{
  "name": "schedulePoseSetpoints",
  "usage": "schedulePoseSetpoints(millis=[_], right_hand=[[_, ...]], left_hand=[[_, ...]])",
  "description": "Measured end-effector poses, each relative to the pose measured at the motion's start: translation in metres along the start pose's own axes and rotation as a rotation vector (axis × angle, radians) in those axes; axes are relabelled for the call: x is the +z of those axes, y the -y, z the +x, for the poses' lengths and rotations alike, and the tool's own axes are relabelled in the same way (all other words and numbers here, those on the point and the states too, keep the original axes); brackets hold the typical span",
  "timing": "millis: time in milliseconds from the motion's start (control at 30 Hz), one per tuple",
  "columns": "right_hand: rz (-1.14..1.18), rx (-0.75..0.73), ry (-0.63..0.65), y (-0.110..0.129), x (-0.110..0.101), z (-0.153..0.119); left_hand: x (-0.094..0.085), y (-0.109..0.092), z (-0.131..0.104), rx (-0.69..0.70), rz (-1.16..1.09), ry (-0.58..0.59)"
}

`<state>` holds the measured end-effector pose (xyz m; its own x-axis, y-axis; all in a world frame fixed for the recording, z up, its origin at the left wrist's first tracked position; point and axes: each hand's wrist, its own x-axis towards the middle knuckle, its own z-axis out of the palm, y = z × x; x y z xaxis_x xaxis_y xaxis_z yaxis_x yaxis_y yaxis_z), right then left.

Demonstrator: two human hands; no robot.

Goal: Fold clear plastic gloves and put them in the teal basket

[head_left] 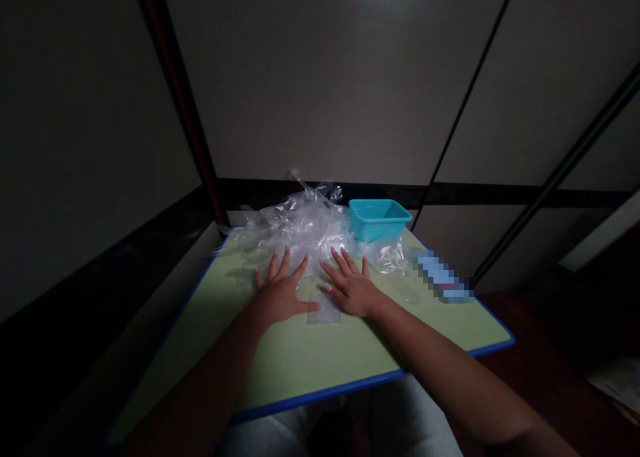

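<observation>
Both palms face down over a small table. My left hand [281, 293] is open, its fingers spread toward a heap of clear plastic bags [305, 227]. Its thumb reaches over a small flat clear plastic piece [325, 311] on the tabletop. On the other side of that piece, my right hand [353, 287] is also open, fingers stretched forward near the heap's front edge. Neither hand holds anything. Whether the fingertips press on the plastic I cannot tell.
A turquoise plastic basket [380, 220] stands at the back right, with crumpled clear plastic [390, 255] before it. A blurred-out light blue flat object [443, 277] lies by the right edge. The yellow-green table [280, 370] has a blue rim; panelled walls [320, 97] rise behind it.
</observation>
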<state>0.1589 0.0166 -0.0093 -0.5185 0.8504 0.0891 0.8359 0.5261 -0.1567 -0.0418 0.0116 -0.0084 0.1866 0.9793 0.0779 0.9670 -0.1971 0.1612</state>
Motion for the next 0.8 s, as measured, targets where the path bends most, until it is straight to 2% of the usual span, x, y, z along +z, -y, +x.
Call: schedulePoseSetpoints(millis=[267, 800], right_hand=[[-0.033, -0.05, 0.086, 0.009, 0.0, -0.001], [-0.033, 0.12, 0.074, -0.001, -0.001, 0.002]], left_hand=[[0.007, 0.0, 0.0, 0.052, 0.02, 0.037], [0.008, -0.001, 0.0, 0.008, 0.018, 0.071]])
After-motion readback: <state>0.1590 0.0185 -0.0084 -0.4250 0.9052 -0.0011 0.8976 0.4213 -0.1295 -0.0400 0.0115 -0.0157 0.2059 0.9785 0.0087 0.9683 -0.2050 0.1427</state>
